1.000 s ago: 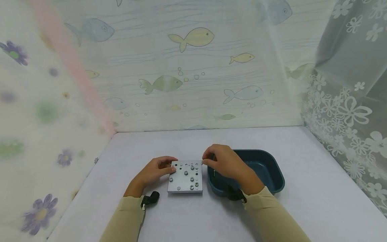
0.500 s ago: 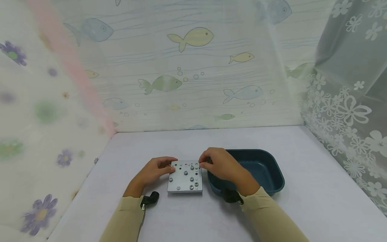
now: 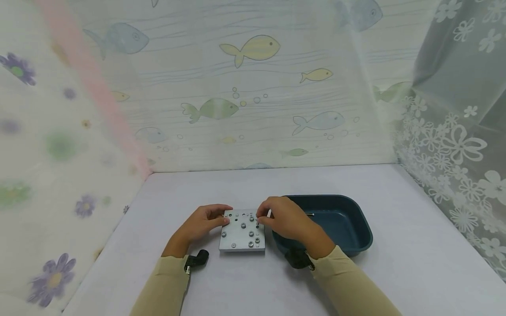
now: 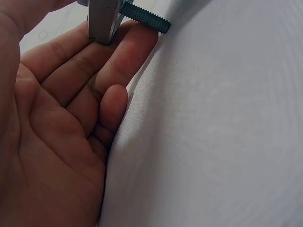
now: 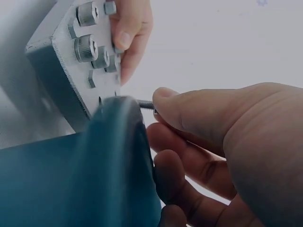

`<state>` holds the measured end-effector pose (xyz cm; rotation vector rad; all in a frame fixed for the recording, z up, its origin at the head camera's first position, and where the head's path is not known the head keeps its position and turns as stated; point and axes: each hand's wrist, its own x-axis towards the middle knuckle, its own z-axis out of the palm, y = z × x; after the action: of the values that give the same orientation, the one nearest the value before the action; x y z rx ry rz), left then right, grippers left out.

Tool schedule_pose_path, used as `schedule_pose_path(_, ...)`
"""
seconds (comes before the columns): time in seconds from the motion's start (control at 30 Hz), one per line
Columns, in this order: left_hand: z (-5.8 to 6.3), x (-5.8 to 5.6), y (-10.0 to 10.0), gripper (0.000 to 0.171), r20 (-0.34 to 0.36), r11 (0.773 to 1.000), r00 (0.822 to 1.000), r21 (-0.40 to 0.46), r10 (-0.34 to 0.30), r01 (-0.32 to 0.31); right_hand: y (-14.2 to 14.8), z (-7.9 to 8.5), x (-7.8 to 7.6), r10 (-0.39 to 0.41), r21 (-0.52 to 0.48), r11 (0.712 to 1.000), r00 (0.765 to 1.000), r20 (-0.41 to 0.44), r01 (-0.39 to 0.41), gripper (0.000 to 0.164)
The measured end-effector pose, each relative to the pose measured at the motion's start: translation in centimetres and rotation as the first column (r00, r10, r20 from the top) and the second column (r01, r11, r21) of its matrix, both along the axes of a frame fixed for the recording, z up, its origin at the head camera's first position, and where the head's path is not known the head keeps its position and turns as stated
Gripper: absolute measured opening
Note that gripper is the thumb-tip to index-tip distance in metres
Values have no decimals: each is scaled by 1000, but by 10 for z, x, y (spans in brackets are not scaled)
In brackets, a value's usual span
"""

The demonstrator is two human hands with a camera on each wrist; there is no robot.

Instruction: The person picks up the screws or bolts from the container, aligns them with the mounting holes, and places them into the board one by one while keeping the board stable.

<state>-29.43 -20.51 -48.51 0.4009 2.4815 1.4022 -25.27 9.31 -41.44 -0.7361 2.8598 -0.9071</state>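
Note:
A silver metal plate (image 3: 233, 239) with holes and several socket-head screws (image 3: 243, 225) set in it lies on the table. My left hand (image 3: 202, 223) grips its left upper corner, thumb on top. In the left wrist view a threaded shank (image 4: 147, 18) sticks out beneath the plate, along a finger. My right hand (image 3: 285, 215) is over the plate's right upper edge. In the right wrist view its thumb and forefinger pinch a thin threaded screw (image 5: 146, 104), which points at the plate's face; the screw's tip is hidden behind the tray rim.
A dark teal tray (image 3: 361, 232) stands just right of the plate, partly under my right hand and wrist. A small screw (image 3: 310, 214) shows inside it. A patterned fish curtain (image 3: 253, 131) hangs behind the white table (image 3: 186, 188).
My right hand has moved left and slightly nearer to me, from the tray's side to over the plate, uncovering a screw in the tray. The left hand and plate have stayed put.

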Motion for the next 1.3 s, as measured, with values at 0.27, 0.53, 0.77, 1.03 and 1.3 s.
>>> schedule_pose_path(0.27, -1, -1, -1, 44, -17, 1000, 1000, 4, -21, 22, -1, -4, 0, 2, 22, 1000, 1000, -23, -2, 6)
schedule_pose_path(0.53, -1, -1, -2, 45, -22, 1000, 999, -9, -25, 25, -3, -7, 0, 7, 19, 1000, 999, -37, -7, 4)
schedule_pose_path(0.77, -1, -1, -1, 44, -16, 1000, 1000, 10, -26, 26, -3, -10, -2, -7, 16, 1000, 999, -32, 8, 4)
schedule_pose_path(1.03, -4, -3, -3, 45, -18, 999, 999, 25, -34, 34, -4, -11, -2, -18, 5, 1000, 999, -43, 18, 4)
schedule_pose_path(1.3, -3, -3, -2, 47, -21, 999, 999, 30, -40, 41, -4, -10, -1, -37, 11, 999, 998, -51, 38, 4)
